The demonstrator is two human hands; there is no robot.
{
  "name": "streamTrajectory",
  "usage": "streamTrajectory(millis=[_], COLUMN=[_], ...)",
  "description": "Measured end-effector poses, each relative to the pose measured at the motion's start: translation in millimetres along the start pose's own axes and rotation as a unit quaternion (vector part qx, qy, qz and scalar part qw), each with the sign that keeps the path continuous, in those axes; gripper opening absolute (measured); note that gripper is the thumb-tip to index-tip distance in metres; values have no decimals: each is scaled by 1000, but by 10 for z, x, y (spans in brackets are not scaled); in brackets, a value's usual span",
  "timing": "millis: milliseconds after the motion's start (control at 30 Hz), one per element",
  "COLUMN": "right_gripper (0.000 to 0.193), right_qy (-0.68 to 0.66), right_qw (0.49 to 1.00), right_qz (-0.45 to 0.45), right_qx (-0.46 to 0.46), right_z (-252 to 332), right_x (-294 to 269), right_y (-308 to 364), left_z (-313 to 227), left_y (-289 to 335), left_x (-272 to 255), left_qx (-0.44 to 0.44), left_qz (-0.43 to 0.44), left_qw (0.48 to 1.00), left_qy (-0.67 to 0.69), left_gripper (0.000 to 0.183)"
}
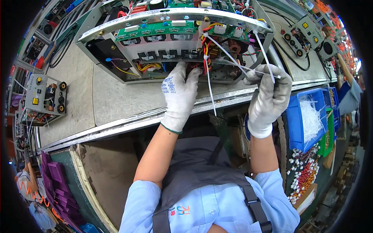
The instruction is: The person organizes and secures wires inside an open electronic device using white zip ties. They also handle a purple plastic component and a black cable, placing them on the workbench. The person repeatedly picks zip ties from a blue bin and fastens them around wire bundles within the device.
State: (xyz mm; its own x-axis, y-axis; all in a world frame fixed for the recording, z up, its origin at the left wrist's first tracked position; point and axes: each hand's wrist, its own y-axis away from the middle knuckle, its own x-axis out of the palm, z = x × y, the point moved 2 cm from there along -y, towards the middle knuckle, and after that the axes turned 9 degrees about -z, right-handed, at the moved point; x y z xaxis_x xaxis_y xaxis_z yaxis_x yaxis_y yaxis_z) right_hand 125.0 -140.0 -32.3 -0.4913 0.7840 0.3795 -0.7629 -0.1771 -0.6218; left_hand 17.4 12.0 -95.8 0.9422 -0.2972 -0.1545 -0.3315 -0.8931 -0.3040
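Observation:
A metal equipment chassis (167, 16) stands at the workbench edge, with green circuit boards (159, 32) and coloured wires inside. My left hand (179, 91), in a white knit glove, reaches into its lower front; the fingers curl in and their tips are partly hidden, so what they grip cannot be made out. To the right, my gloved right hand (270, 95) pinches the free end of a white cable tie (229, 53) running from the red and yellow wire bundle (206, 48). Another cable tie (211, 93) hangs down from that bundle. A further one (263, 50) slopes from the chassis corner across my right fingers.
Small panel units with knobs stand on the bench, at left (39, 95) and far right (305, 35). Right of my arm is a blue bin (293, 122) of white cable ties, above loose connector leads (305, 174). Purple crates (58, 178) lie lower left, near another person (29, 178).

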Motion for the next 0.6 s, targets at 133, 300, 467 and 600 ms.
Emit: streamTrajectory(millis=[133, 300, 467, 600], right_gripper=[19, 16, 15, 14], right_qy=[39, 75, 95, 118], right_qw=[999, 996, 993, 989], right_qz=[-24, 35, 54, 71], right_qx=[12, 39, 37, 54], right_z=[-85, -155, -167, -196], right_x=[128, 190, 283, 286], right_y=[-24, -21, -25, -26], left_z=[-93, -172, -126, -121], left_y=[25, -11, -51, -72], left_x=[-4, -22, -16, -31], left_qx=[-92, -184, -155, -166], left_qz=[3, 58, 43, 70], left_qw=[988, 971, 981, 977], left_qy=[124, 144, 106, 110], left_gripper=[26, 20, 28, 34])
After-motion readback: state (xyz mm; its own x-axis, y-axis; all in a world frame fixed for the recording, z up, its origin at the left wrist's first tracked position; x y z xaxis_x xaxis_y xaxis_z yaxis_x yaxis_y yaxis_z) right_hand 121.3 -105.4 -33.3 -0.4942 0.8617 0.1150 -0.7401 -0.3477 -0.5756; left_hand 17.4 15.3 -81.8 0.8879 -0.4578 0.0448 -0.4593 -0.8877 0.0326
